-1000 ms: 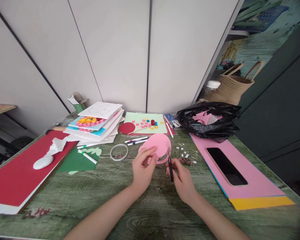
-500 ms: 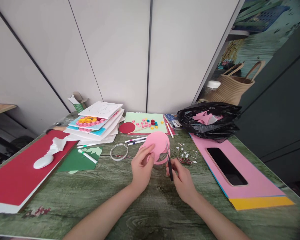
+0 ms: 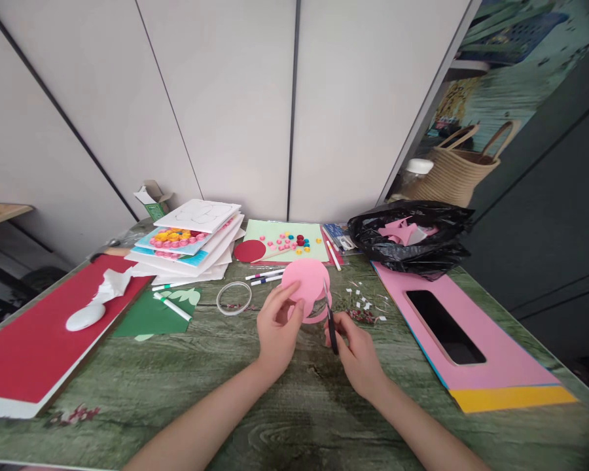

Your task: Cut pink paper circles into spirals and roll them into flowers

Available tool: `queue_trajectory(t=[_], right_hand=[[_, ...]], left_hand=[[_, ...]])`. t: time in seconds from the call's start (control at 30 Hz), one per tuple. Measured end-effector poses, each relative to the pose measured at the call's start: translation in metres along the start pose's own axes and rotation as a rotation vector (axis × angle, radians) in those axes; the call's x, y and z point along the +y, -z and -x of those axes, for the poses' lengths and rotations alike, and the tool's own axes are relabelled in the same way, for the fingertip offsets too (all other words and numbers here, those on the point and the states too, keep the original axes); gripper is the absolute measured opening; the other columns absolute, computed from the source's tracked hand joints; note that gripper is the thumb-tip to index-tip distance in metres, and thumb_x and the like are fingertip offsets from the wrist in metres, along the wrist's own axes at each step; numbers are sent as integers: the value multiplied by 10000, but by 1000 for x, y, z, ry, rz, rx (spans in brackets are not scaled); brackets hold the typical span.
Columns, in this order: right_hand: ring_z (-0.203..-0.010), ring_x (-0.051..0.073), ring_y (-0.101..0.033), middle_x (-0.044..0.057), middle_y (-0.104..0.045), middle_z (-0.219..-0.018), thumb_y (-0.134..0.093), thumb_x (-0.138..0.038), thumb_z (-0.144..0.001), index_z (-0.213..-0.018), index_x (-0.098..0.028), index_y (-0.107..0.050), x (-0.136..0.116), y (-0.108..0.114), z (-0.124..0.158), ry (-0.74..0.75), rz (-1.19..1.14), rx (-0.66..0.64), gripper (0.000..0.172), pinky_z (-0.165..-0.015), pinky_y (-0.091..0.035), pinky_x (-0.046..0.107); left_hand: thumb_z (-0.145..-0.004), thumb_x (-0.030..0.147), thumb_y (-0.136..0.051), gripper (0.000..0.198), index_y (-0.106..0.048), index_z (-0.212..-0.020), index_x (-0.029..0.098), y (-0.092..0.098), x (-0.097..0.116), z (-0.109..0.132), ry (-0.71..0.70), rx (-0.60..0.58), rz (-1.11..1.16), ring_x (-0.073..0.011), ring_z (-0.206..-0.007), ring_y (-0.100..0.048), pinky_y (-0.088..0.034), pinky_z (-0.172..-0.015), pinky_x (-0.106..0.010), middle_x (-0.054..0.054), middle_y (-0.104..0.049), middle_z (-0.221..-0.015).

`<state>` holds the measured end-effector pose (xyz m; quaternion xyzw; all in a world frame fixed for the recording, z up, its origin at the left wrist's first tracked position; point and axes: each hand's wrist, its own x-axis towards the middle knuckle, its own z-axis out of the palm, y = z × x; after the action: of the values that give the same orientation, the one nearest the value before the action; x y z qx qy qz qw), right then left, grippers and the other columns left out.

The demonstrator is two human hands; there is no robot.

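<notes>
Above the middle of the table, my left hand pinches a piece of pink paper between thumb and fingers. The paper has a rounded upper outline, and a narrow curved strip hangs at its lower right. My right hand is closed around the handles of black-handled scissors. Their blades point up and lie at the paper's right edge. Part of the paper is hidden behind my left fingers.
A roll of tape and markers lie left of the paper. White scraps are scattered to the right. Farther right are a black plastic bag and a phone on pink sheets. Stacked boards stand back left.
The pink paper has shifted slightly left and turned a little. The scissors have moved slightly left with it, their blades still at its right edge.
</notes>
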<state>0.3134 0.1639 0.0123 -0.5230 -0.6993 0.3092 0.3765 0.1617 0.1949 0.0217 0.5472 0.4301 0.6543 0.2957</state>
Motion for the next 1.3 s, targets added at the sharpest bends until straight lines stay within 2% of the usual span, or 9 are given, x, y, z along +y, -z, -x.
queue_trajectory(t=[0.27,0.5,0.73,1.3], right_hand=[[-612,129,-498,-15,-544,-680,-406,-219,-860,-829,-193,-462,1,0,2,46,9,45,69,-591,-369,230],[-623,133,-503,-12,-546,-689,-398,-212,-858,-835,-199,-444,1,1,1,75,23,49,53,-600,-371,233],[-611,131,-484,-16,-530,-678,-377,-226,-868,-824,-200,-438,0,1,2,58,40,38,79,-590,-357,233],[-617,135,-499,-14,-537,-676,-368,-225,-878,-810,-205,-439,3,1,1,44,36,18,101,-592,-360,236]], left_hand=[[-765,214,-600,245,-669,-1000,211,1,3,-1,-19,-98,14,-192,-914,-580,-465,-809,-318,-71,-660,-968],[-765,193,-595,246,-671,-998,213,1,4,-1,-32,-100,27,-180,-884,-570,-466,-771,-302,-71,-665,-949],[-770,192,-585,172,-710,-886,209,1,6,-2,-43,-88,24,-167,-782,-586,-457,-699,-282,-50,-669,-809],[-774,219,-591,254,-672,-1015,230,0,6,-1,-16,-45,18,-193,-963,-580,-462,-845,-329,-68,-659,-1025]])
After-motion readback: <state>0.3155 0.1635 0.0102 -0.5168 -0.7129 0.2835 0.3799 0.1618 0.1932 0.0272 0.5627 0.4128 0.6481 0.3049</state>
